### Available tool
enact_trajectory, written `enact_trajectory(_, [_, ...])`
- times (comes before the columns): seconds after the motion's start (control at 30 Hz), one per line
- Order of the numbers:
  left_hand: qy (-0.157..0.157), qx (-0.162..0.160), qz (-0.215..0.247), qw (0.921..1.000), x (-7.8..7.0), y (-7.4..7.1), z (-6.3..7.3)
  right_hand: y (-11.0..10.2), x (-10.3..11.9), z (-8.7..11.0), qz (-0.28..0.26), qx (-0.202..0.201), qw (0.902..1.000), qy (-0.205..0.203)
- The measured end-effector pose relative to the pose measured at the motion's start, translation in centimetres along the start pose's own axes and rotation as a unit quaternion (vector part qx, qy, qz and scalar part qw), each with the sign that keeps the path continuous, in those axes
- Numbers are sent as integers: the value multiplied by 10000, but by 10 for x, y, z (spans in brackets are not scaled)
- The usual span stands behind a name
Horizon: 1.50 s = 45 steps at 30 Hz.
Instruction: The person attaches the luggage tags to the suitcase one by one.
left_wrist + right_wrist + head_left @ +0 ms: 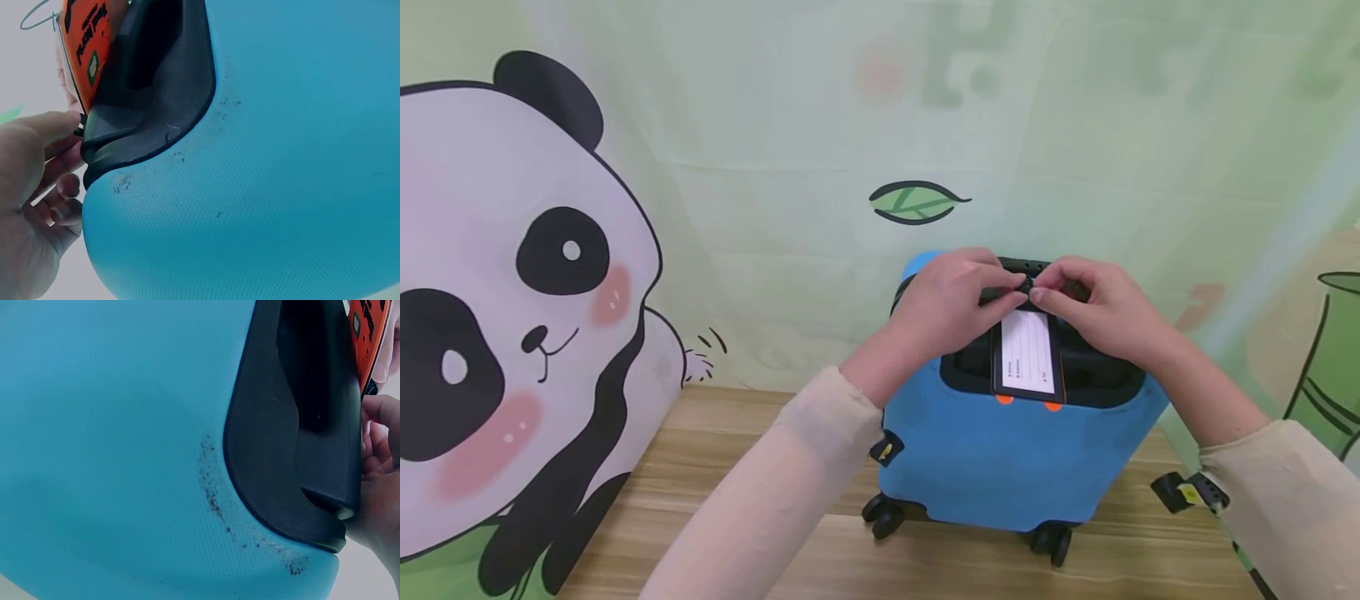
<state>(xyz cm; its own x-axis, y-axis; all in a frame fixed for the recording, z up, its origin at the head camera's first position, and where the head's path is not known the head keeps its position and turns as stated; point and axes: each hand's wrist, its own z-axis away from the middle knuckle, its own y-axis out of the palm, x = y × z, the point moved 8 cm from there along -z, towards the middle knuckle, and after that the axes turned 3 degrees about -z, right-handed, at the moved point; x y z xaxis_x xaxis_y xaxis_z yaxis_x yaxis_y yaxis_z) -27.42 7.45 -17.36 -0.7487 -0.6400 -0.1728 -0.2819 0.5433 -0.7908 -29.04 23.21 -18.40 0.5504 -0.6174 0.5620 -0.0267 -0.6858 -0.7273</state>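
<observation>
A blue suitcase [992, 467] stands upright, with a black recessed panel and carry handle [1026, 265] at its top. A luggage tag [1028, 354] lies against the panel, its white lined side showing in the head view and its orange side [92, 53] in the left wrist view. My left hand [951, 300] and right hand [1097, 304] meet over the handle, thumbs and forefingers pinching the tag's small black strap [1027, 287] from either side. Fingertips hide most of the strap. The remaining left fingers [67, 200] curl loosely beside the suitcase.
Wood-look flooring [715, 467] lies under the suitcase's black wheels [887, 517]. Behind stands a pale green backdrop [760, 167] printed with a panda [572, 275] and a leaf [917, 202]. Dark scuffs mark the suitcase shell in both wrist views.
</observation>
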Motion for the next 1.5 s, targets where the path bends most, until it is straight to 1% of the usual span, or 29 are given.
enact_trajectory(0.2, [255,-156,-423,9987,-4,0,3,2,0,-1,-16,6,10000,-33])
enact_trajectory(0.3, [288,-196,-729,9967,-6,0,4,2,0,-1,5,-16,10000,-28])
enact_trajectory(0.47, [329,-76,-1292,9910,-12,2,0,-1,1,0,33,-73,10000,6])
enact_trajectory(0.53, [330,-12,-1424,9893,-13,3,0,-1,0,0,40,-79,10000,25])
enact_trajectory(0.6, [254,27,-1421,9895,-12,5,0,-2,0,0,30,-81,10000,43])
enact_trajectory(0.67, [83,52,-1086,9940,-9,6,0,-2,0,0,2,-79,10000,27])
enact_trajectory(0.73, [-163,69,-566,9982,-3,7,-1,-1,0,0,-26,-77,10000,0])
enact_trajectory(0.8, [-471,121,51,9988,4,7,-2,-2,0,0,-58,-76,10000,-12])
enact_trajectory(0.87, [-821,136,660,9943,11,8,-4,-2,0,0,-75,-76,9999,-10])
enact_trajectory(1.0, [-1341,219,1428,9804,21,8,-8,-3,1,0,-98,-92,9999,2])
enact_trajectory(1.13, [-1592,472,1778,9699,25,10,-13,-3,0,0,-115,-94,9999,-34])
enact_trajectory(1.2, [-1712,615,1886,9650,26,11,-14,-3,0,1,-101,-81,9999,-9])
enact_trajectory(1.33, [-1971,783,2044,9556,27,11,-15,-3,-2,1,-86,-53,9999,63])
enact_trajectory(1.4, [-2075,827,2063,9526,27,11,-16,-3,-3,1,-91,-44,9999,78])
enact_trajectory(1.5, [-2129,834,2040,9519,27,11,-16,-3,-3,2,-93,-39,9999,77])
